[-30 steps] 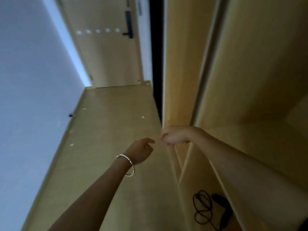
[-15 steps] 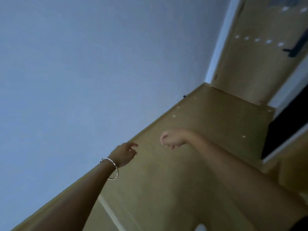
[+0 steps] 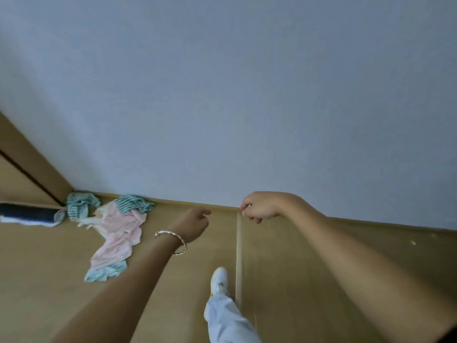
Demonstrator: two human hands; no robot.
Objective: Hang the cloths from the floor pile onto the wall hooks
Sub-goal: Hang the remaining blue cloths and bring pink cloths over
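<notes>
We see a wall (image 3: 222,95) with a matt, even painted finish. The floor (image 3: 49,280) looks like pale wood, smooth with a faint sheen. Near the floor's far left corner lies a pink striped cloth (image 3: 118,233) of soft, thin, crumpled fabric. Touching it is a teal striped cloth (image 3: 133,203), just as limp. The bracelet (image 3: 163,233) on the left wrist is polished, shiny metal. The shoe (image 3: 218,280) looks smooth, and the trouser leg (image 3: 227,320) is light matt cloth.
</notes>
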